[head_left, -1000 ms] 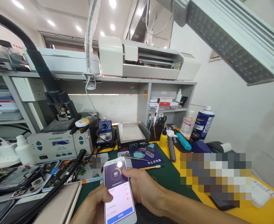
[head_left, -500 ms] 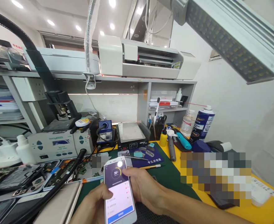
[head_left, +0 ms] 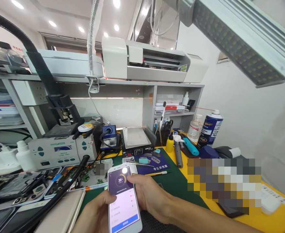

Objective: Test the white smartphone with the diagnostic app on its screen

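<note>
A white smartphone (head_left: 125, 207) is held upright between both hands at the bottom middle, its lit screen facing me. The screen shows a dial reading 35, a list and a blue button. My left hand (head_left: 95, 207) grips the phone's left side, with its thumb over the edge of the screen. Round the right side is my right hand (head_left: 149, 195), its thumb at the upper right of the screen and its other fingers behind the phone. Beyond the phone, tweezers (head_left: 139, 164) and a yellow-handled craft knife (head_left: 157, 173) lie by a blue mat (head_left: 165, 161).
To the left are a hot-air station (head_left: 62, 150), a black hose (head_left: 67, 184), a gold tablet-like device (head_left: 62, 210) and trays of circuit boards (head_left: 84, 176). A heating plate (head_left: 136, 137) stands behind. At right are a spray can (head_left: 209, 129) and a grey-handled tool (head_left: 178, 155).
My left thumb has shifted slightly up the screen's left edge, and the list's rows look changed. Both hands still hold the phone in nearly the same place.
</note>
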A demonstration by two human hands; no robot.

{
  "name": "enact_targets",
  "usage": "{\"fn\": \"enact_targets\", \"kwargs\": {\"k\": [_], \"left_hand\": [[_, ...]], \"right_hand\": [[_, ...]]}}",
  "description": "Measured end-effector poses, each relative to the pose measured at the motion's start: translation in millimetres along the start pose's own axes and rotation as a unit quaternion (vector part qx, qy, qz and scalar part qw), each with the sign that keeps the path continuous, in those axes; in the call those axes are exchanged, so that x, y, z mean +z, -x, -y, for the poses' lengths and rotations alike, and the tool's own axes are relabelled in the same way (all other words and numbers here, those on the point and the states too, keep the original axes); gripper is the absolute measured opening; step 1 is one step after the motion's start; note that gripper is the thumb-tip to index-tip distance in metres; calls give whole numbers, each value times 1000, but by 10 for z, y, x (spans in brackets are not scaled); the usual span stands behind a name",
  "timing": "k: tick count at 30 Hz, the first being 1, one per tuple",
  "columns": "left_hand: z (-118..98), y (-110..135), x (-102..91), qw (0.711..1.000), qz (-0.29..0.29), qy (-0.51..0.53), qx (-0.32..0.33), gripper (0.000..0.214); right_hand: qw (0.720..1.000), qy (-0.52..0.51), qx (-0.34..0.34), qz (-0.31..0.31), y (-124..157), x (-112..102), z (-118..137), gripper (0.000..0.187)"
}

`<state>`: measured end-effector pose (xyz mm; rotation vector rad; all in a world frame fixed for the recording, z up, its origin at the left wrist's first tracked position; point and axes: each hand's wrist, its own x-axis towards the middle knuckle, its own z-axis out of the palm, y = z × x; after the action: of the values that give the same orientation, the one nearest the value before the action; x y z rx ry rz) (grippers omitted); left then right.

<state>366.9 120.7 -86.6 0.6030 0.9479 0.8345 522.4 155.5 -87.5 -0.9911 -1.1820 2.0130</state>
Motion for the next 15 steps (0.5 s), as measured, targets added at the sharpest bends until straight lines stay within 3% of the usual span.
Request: {"fn": "enact_targets", "kwargs": {"k": [15], "left_hand": [[-89, 58, 44, 999, 10, 29, -21, 61]], "right_hand": [[1000, -1, -5, 6, 23, -13, -8, 50]]}}
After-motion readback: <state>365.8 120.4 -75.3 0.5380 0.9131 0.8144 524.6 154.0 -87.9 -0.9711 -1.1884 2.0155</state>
